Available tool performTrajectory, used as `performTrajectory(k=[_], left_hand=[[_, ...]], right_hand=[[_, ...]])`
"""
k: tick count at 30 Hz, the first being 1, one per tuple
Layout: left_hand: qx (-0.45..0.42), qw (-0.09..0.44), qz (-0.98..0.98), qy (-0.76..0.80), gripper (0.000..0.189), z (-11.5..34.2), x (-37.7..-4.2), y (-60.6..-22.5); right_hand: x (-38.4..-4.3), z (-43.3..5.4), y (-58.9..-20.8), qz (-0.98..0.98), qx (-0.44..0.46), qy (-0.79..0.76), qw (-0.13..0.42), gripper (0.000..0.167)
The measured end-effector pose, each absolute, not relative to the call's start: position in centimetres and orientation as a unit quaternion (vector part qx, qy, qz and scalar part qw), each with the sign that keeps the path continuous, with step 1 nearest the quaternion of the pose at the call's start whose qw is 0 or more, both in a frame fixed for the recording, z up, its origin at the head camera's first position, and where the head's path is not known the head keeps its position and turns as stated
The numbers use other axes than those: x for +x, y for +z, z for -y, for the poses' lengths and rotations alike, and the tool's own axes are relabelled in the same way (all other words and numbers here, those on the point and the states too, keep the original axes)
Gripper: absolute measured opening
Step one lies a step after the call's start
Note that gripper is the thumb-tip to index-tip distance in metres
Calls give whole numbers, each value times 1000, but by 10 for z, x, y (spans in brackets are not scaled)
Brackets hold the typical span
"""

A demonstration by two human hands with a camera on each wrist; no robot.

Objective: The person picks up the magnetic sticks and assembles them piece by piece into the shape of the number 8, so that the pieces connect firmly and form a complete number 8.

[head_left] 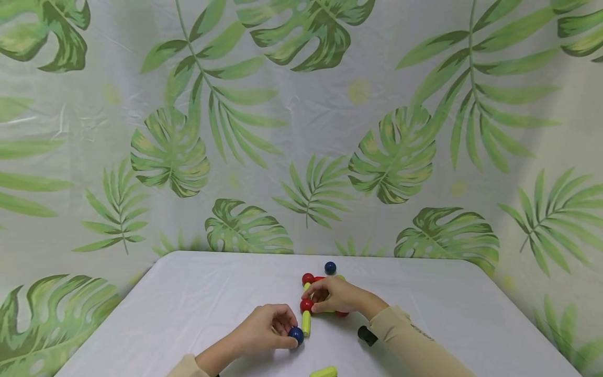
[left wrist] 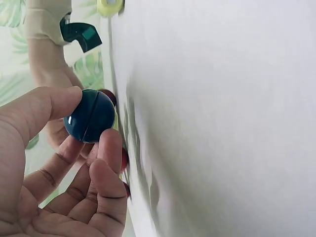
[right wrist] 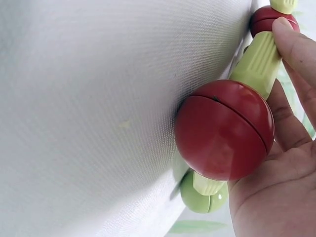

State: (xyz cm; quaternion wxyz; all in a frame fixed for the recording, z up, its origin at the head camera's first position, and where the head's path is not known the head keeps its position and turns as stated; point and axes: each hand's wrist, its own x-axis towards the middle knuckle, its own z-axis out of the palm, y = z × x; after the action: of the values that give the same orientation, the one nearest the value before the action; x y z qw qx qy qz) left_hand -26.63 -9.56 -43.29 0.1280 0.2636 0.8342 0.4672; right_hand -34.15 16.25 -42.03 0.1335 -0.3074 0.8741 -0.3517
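Between the thumb and fingers of my left hand [head_left: 261,330] is a dark blue ball [head_left: 296,336], pinched close to the end of a yellow-green rod [head_left: 306,324]. That rod extends toward me from a red ball [head_left: 306,305], which my right hand [head_left: 343,294] grips by its side. The red ball is a corner of a frame of balls and rods lying on the table. In the right wrist view, the thumb presses on the far red ball [right wrist: 266,24]; a pale green rod [right wrist: 256,61] links it to a nearer red ball [right wrist: 224,131]. My right hand partly hides the frame.
Behind the frame, a second blue ball [head_left: 330,268] sits on the white table [head_left: 212,283]. A loose yellow-green piece [head_left: 324,372] lies at the near edge of view. A leaf-patterned curtain [head_left: 320,131] hangs behind the table.
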Motion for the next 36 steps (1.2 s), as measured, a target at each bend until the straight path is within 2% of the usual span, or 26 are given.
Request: performTrajectory(k=[19,36], left_hand=[[277,142,-818,483,23,80,-253,-438],[248,113,-840,469,32,74,-256,-441]], right_hand=[[-341,-163,-419,-874,-307,-351,134,24],[-343,-164,-422,-868,-321,-355,131,24]])
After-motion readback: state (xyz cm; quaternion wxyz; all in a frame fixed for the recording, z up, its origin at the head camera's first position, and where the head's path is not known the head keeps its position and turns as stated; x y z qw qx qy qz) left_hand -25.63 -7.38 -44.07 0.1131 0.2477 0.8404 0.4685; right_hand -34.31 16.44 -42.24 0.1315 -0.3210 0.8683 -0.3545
